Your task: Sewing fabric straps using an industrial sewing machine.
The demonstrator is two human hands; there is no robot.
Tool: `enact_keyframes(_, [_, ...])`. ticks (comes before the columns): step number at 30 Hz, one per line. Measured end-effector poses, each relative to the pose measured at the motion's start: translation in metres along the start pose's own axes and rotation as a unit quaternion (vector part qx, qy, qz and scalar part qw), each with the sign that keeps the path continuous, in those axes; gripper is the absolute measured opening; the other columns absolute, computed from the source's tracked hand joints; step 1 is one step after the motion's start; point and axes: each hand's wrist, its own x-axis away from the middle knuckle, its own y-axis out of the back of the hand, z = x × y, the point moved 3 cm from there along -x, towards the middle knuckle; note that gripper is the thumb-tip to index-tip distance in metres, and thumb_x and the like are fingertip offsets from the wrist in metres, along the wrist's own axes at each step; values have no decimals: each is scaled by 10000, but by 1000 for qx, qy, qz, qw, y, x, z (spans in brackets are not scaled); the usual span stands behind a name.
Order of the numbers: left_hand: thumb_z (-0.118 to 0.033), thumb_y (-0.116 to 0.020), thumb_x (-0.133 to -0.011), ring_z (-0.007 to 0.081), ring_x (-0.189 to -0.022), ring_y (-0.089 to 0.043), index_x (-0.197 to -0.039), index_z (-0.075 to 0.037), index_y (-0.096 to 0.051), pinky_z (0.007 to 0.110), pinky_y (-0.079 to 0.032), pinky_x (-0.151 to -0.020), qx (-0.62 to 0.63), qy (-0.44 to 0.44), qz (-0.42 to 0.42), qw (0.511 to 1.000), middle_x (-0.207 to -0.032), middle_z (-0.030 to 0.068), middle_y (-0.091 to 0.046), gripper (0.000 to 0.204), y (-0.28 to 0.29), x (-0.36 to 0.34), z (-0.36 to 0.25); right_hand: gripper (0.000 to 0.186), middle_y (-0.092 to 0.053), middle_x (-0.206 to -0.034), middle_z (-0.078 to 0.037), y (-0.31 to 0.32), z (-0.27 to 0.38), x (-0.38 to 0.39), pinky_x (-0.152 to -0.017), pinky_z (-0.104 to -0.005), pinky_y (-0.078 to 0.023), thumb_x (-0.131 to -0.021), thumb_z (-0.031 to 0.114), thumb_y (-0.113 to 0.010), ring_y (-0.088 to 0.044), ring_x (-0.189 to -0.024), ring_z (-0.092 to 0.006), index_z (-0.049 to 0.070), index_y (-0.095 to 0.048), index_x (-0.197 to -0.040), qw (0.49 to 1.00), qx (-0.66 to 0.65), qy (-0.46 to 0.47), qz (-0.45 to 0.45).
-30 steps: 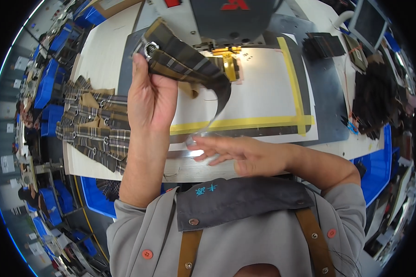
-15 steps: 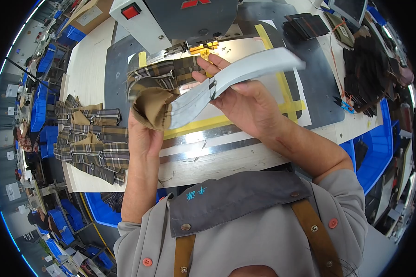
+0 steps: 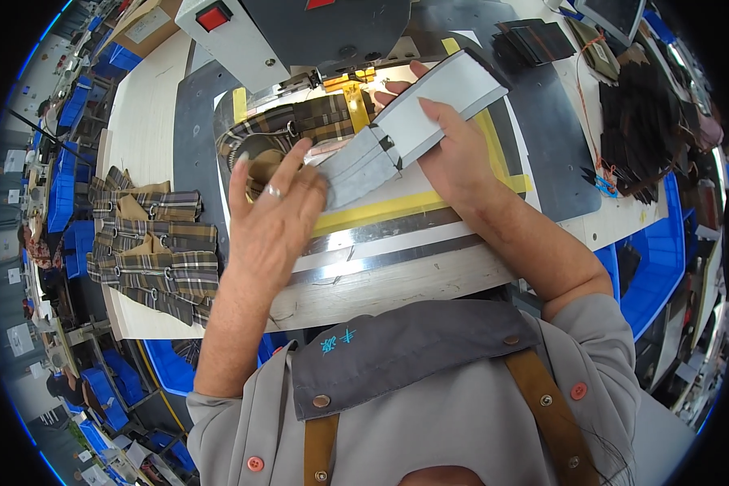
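My right hand [image 3: 454, 162] grips a long white-backed strip [image 3: 457, 89] with a dark edge and a small black piece across it, tilted up to the right. My left hand [image 3: 275, 211] is back up, a ring on one finger, fingers spread over the brown and plaid fabric [image 3: 324, 116] with metal rings and touching the strip's lower left end. These lie on a white plate edged with yellow tape [image 3: 398, 214], under a machine head [image 3: 332, 32] with a gold-coloured fitting [image 3: 355, 105].
Plaid pieces [image 3: 146, 251] are piled on the table's left. Dark stacked pieces [image 3: 532, 40], a black bundle [image 3: 632, 138] and blue-handled scissors [image 3: 605, 185] lie right. Blue bins [image 3: 656, 263] flank the table; co-workers [image 3: 73, 385] sit at far left.
The plaid piece has dropped from being held up onto the plate, white backing turned up. My right hand has risen onto the strip; my left hand has turned back up, fingers spread.
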Motion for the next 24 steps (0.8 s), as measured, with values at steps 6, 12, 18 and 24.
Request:
enact_keyframes(6, [-419, -831, -755, 184, -1027, -684, -1059, -111, -766, 511, -224, -1227, 149, 60, 280, 947, -990, 23, -741, 437, 4, -36, 56, 511, -589, -1302, -159, 13, 4, -5, -1165, -459, -391, -1045, 118, -387, -534, -1308, -318, 61, -331, -1549, 999, -19, 21, -35])
enact_keyframes(12, [-759, -650, -819, 289, -1178, -642, -698, -52, -763, 575, -136, -1233, 111, 33, 47, 992, -1139, 143, -731, 727, -28, -27, 71, 505, -586, -1261, -176, 18, -11, -2, -1123, -452, -434, -1019, 82, -424, -585, -1211, -304, 60, -384, -1522, 997, 34, -12, -67])
enact_keyframes(18, [-206, -700, -904, 177, -1096, -675, -976, -126, -720, 521, -230, -1216, 191, -31, 89, 977, -1056, 27, -729, 109, -20, -32, 11, 535, -610, -1174, -116, 43, 14, -18, -968, -410, -509, -1030, 104, -456, -624, -1055, -234, 90, -350, -1555, 996, 42, 35, -68])
enact_keyframes(24, [-136, -650, -833, 138, -849, -649, -987, -135, -701, 398, -430, -1065, 208, -94, -52, 972, -887, -23, -624, 163, -20, -71, -32, 492, -583, -1185, -61, 45, 54, -27, -1001, -345, -477, -1076, 250, -473, -562, -982, -162, 78, -429, -1535, 973, 179, 95, -112])
